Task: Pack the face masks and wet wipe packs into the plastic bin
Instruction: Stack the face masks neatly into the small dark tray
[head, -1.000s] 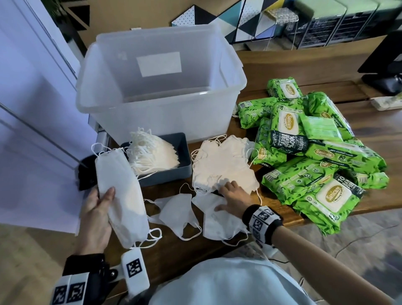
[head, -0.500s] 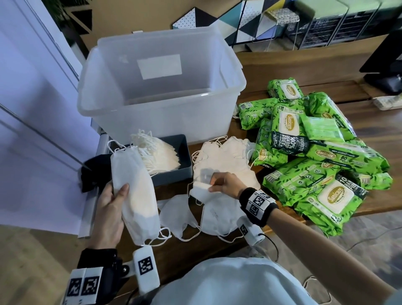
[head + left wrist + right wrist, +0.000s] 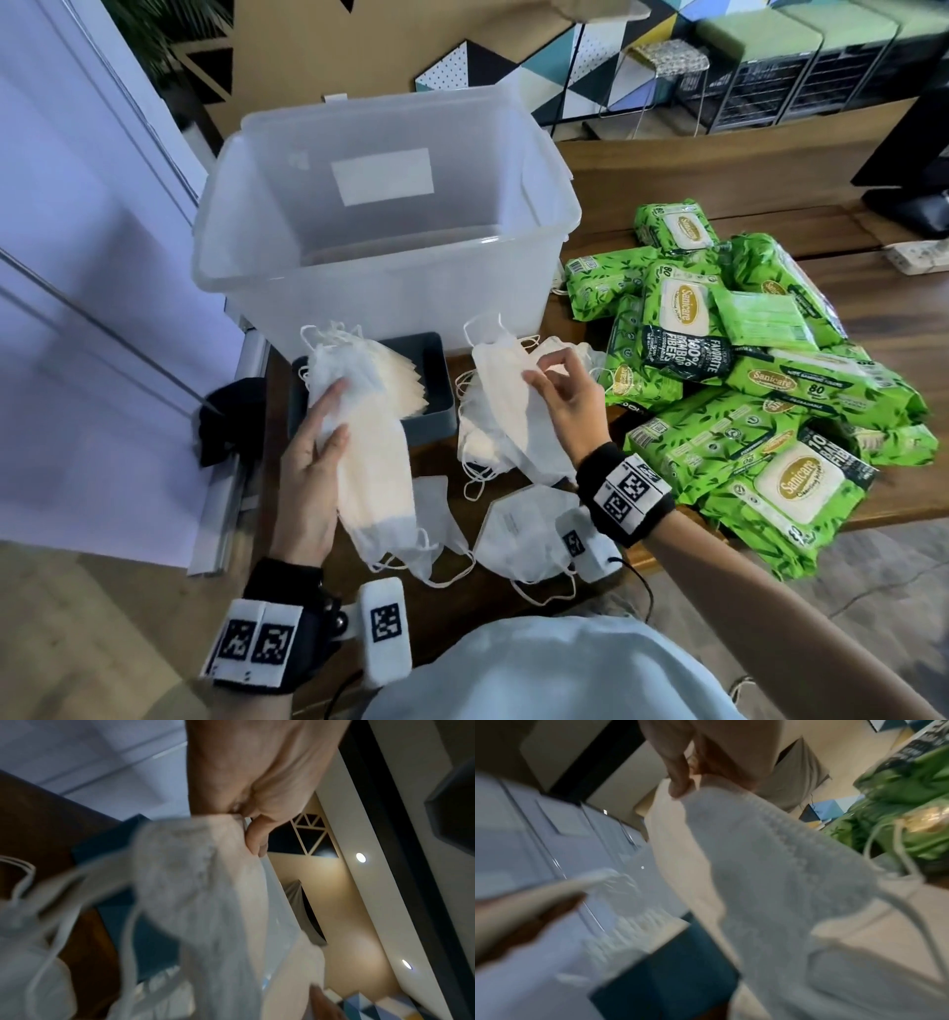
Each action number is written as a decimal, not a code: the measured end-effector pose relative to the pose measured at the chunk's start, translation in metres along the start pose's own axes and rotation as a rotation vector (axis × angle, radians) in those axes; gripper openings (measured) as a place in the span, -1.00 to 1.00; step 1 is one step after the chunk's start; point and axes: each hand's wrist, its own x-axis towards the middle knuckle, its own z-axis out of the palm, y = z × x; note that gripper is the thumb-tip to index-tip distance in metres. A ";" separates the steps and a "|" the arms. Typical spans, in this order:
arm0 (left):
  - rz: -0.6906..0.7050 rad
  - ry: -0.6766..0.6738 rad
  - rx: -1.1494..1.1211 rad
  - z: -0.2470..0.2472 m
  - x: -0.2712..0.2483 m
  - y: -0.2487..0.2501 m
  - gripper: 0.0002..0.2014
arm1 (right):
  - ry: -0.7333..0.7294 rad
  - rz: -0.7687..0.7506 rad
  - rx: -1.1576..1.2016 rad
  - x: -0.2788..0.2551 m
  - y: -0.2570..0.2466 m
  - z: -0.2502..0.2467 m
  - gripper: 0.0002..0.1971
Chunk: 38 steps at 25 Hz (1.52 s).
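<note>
My left hand [image 3: 313, 452] grips a stack of white face masks [image 3: 372, 462], thumb on top, held above the table's near left edge; the same stack [image 3: 205, 892] fills the left wrist view. My right hand [image 3: 557, 398] pinches a single white mask [image 3: 506, 390] by its upper edge, lifted over the loose mask pile [image 3: 477, 437]. That mask [image 3: 770, 872] hangs blurred in the right wrist view. The clear plastic bin [image 3: 380, 288] stands empty behind both hands. Several green wet wipe packs [image 3: 760, 390] lie heaped to the right.
A small grey tray [image 3: 431, 406] with stacked masks sits in front of the bin. Two more masks [image 3: 524, 534] lie flat near the wooden table's front edge. A white wall is at the left, a monitor base [image 3: 919, 216] at the far right.
My right hand has lifted one mask off the pile and raised it. My left hand has moved its stack rightward and up, toward the grey tray.
</note>
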 end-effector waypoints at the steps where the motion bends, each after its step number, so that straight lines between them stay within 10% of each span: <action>1: 0.009 -0.047 0.053 0.009 0.001 0.000 -0.50 | 0.017 0.015 0.059 0.003 -0.007 0.000 -0.82; 7: -0.033 -0.213 0.221 0.067 0.009 -0.005 -0.58 | -0.191 0.299 0.392 -0.004 -0.025 0.021 -0.61; 13: -0.231 -0.180 -0.017 0.074 0.011 -0.022 -0.43 | -0.198 0.076 -0.063 -0.014 -0.016 0.037 -0.41; 22: 0.033 -0.178 0.197 0.061 0.008 -0.006 -0.61 | -0.222 -0.204 -0.248 0.006 -0.016 0.035 -0.65; 26: -0.027 -0.097 0.110 0.033 0.006 0.008 -0.65 | -0.047 0.056 -0.545 0.071 0.040 -0.023 -0.80; 30: 0.003 -0.009 0.098 0.020 0.010 0.012 -0.63 | -0.234 0.224 -0.791 0.085 0.080 -0.022 -0.67; 38: 0.017 -0.006 0.144 0.020 0.018 0.017 -0.66 | -0.768 -0.479 -1.080 0.102 0.069 0.043 -0.64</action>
